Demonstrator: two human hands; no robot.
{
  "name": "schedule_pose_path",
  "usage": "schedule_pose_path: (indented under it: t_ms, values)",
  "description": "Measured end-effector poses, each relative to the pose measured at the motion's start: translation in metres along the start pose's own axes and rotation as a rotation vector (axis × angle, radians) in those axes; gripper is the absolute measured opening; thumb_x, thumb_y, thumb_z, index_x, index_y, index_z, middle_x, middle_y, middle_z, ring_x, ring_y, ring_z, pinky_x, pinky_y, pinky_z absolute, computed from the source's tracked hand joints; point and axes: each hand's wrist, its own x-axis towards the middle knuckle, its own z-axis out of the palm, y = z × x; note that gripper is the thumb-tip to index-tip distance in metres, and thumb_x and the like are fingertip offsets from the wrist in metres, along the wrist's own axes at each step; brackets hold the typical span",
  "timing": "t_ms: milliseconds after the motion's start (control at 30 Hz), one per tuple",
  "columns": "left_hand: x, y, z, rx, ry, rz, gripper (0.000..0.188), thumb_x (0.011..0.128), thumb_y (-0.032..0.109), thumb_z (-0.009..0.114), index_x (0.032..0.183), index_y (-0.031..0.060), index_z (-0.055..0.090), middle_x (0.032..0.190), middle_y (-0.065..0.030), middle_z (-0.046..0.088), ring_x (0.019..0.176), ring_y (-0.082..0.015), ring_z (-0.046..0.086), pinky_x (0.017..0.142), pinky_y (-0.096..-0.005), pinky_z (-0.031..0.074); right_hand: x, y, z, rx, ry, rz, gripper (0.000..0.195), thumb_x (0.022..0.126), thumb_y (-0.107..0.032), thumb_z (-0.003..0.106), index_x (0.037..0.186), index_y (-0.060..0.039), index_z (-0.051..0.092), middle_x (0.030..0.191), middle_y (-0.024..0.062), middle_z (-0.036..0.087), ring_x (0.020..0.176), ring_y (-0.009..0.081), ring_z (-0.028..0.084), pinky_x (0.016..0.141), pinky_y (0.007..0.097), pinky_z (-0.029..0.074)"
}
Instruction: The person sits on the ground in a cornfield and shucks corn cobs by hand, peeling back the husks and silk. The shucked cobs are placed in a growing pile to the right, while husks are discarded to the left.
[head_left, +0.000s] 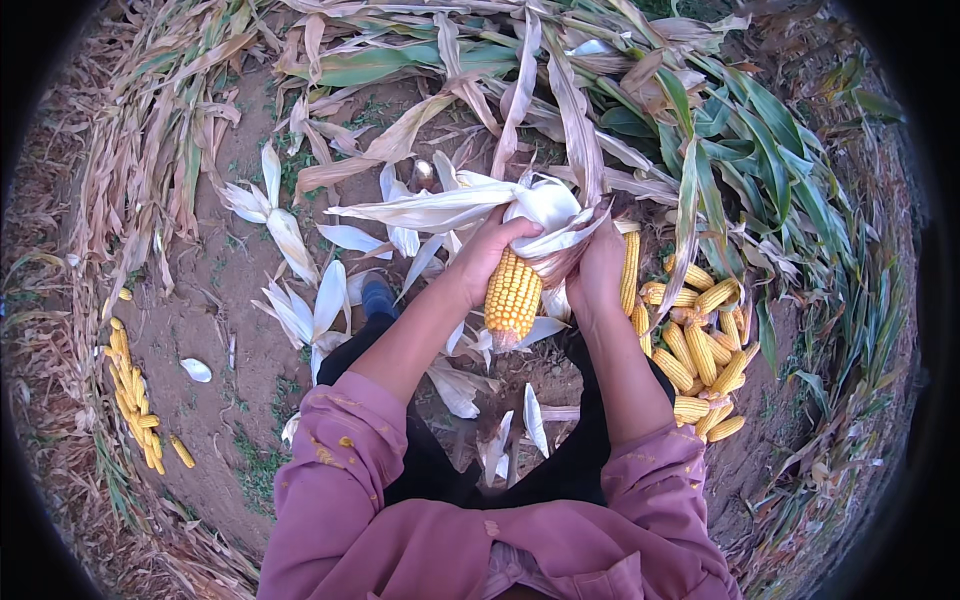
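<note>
An ear of yellow corn (514, 294) hangs between my hands, its kernels bare and its tip pointing down toward me. Pale husk leaves (546, 208) are peeled back around its upper end. My left hand (491, 251) grips the ear and husk near the top, thumb across the white husk. On the other side, my right hand (598, 266) is closed on the gathered husk at the base; its fingers are mostly hidden. A long strip of husk (427, 208) sticks out to the left above my left hand.
To my right lies a pile of husked corn ears (697, 352); a farther row of ears (133, 397) is at far left. Cut corn stalks with green leaves (757, 142) lie ahead and right. Discarded husks (300, 307) litter the soil (210, 322) near my shoe (379, 295).
</note>
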Motion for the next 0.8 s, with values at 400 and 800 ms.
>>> schedule_pose_path:
  t_ms: [400, 800]
  values:
    - [-0.012, -0.010, -0.003, 0.282, -0.084, -0.034, 0.092, 0.075, 0.047, 0.072, 0.141, 0.0101, 0.019, 0.123, -0.0149, 0.048, 0.094, -0.0215, 0.061, 0.068, -0.0351, 0.057, 0.015, -0.011, -0.014, 0.085, 0.121, -0.065, 0.031, 0.097, -0.023, 0.033, 0.101, 0.0005, 0.053, 0.095, 0.0112, 0.059, 0.086, 0.0215, 0.059, 0.078, 0.0359, 0.049]
    - [-0.039, 0.007, 0.007, 0.669, -0.489, -0.226, 0.089, 0.070, 0.024, 0.076, 0.141, 0.0039, 0.025, 0.118, -0.0108, 0.051, 0.104, -0.0177, 0.055, 0.087, -0.0308, 0.047, 0.056, -0.086, -0.085, 0.207, 0.343, -0.277, 0.029, 0.097, -0.028, 0.040, 0.103, -0.0018, 0.051, 0.090, 0.0082, 0.056, 0.079, 0.0201, 0.056, 0.072, 0.0347, 0.047]
